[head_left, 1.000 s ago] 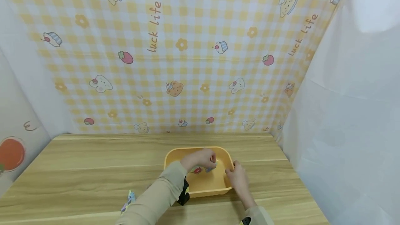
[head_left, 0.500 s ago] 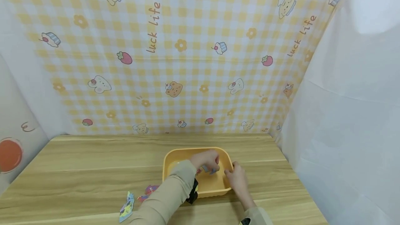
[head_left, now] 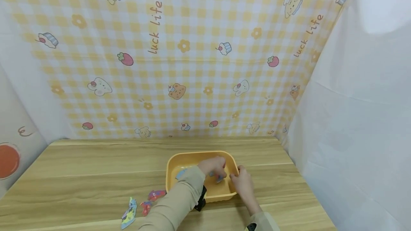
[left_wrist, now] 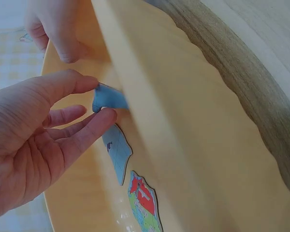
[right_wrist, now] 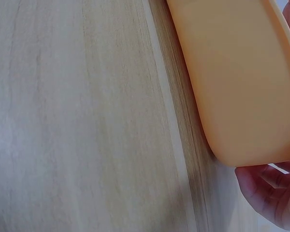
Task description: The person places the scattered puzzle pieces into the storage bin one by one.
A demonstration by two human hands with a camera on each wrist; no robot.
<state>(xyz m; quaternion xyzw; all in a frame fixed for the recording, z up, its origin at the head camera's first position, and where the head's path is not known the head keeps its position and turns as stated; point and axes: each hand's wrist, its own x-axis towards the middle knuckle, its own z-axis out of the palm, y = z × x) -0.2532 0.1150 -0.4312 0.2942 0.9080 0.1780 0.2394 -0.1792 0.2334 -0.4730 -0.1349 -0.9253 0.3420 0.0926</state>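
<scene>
Inside a yellow plastic basket point(head_left: 221, 198), my left hand point(head_left: 214, 165) pinches a small blue jigsaw piece point(left_wrist: 110, 98) between thumb and finger. Just below it in the left wrist view lies a light blue piece point(left_wrist: 117, 155) with a dark purple mark. A red and green printed piece point(left_wrist: 143, 203) lies further along the basket floor. My right hand point(head_left: 244, 185) grips the basket's right rim, thumb on the inner side and fingers outside. In the right wrist view part of that hand point(right_wrist: 275, 193) shows against the basket's end.
Left of the basket, on the wood-grain table point(head_left: 80, 184), lie a blue and yellow piece point(head_left: 129, 215) and two red-purple pieces point(head_left: 156, 195). My left sleeve passes over the basket's front left rim. A checked cloth point(head_left: 199, 70) hangs behind the table.
My left hand has moved slightly right and toward me within the basket. As the forearm shifted, the loose pieces on the table came into view. My right hand stays on the rim.
</scene>
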